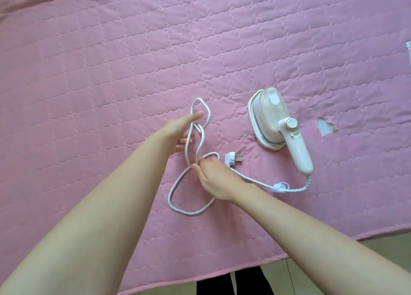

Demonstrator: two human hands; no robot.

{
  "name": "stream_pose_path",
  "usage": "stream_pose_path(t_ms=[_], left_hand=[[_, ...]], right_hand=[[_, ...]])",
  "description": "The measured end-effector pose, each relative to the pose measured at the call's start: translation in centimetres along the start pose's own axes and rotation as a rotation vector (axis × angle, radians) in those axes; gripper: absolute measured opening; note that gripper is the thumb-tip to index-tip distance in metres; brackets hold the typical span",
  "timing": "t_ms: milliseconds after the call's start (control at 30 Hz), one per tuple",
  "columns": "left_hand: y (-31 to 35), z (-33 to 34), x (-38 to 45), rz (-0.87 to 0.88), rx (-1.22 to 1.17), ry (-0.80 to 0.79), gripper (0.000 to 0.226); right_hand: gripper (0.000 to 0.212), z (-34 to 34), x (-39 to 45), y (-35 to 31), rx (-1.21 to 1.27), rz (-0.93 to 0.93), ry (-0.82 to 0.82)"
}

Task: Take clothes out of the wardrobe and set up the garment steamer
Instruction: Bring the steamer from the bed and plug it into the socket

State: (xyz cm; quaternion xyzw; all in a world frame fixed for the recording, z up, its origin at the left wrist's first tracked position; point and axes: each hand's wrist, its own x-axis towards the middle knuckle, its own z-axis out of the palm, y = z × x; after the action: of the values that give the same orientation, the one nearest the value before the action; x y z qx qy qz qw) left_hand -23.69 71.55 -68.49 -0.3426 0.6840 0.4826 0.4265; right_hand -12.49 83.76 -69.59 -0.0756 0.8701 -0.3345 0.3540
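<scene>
Hands of a person reach over a pink quilted bedspread (111,72), working a white power cord (191,205) that lies in loose crossing loops. Left hand (178,132) is lifted with fingers held straight and fairly close together, a tall loop of cord draped against the palm side; whether the thumb grips it cannot be told. Right hand (216,179) lies lower, fingertips curled and pinching the cord where two strands cross. White plug (231,158) rests on the cover just beside the right hand, prongs pointing right.

Garment steamer (278,125), white and pale pink, sits on its flat base to the right, well apart from the hands, handle pointing towards the viewer. Cord runs from the handle end, past a lilac strap (281,187), under the right wrist to the loops.

Likely trouble: the loops overlap, so pulling them apart carelessly could tighten them into a knot. A hard tug could also drag the steamer across the soft cover or tip it.

Nearby, a small torn patch (325,125) in the bedspread shows white beneath, right of the steamer. A slim metal object (408,50) pokes in at the far right edge, too cut off to identify. No clothes are in view. Nothing blocks the hands except the cord's own tangle
</scene>
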Motion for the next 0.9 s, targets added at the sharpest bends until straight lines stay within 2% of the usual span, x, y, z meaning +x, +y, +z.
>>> stream_pose_path(t_ms=[100,200,333,400,533,667,767,900], left_hand=[[-0.7,0.5,0.4,0.023,0.014,0.034,0.034],[-1.2,0.2,0.3,0.112,-0.158,0.053,0.01],[-1.2,-2.2,-0.1,0.122,-0.561,0.117,0.008],[-1.4,-3.5,-0.9,0.122,-0.564,0.085,0.009],[-2.2,-5.5,-2.8,0.171,-0.44,0.025,0.014],[-2.8,-6.8,-4.8,0.201,-0.282,0.039,0.052],[-3.5,-6.7,-6.6,0.27,0.055,0.031,0.074],[-5.6,-5.6,-8.1,0.367,0.482,0.07,0.081]], right_hand=[[0.029,0.3,-0.3,0.2,-0.094,-0.044,-0.021],[0.029,0.8,-0.8,0.9,-0.179,-0.059,-0.026],[0.026,1.9,-2.5,2.5,-0.264,-0.13,-0.002],[0.026,2.2,-3.5,3.2,-0.248,-0.128,-0.006],[0.023,1.5,-4.8,3.4,-0.223,-0.149,0.087],[0.02,0.6,-5.9,2.6,-0.253,-0.11,0.045],[0.02,0.1,-6.5,2.2,-0.283,-0.094,0.021],[0.038,0.1,-7.7,2.8,-0.258,-0.05,-0.03]])
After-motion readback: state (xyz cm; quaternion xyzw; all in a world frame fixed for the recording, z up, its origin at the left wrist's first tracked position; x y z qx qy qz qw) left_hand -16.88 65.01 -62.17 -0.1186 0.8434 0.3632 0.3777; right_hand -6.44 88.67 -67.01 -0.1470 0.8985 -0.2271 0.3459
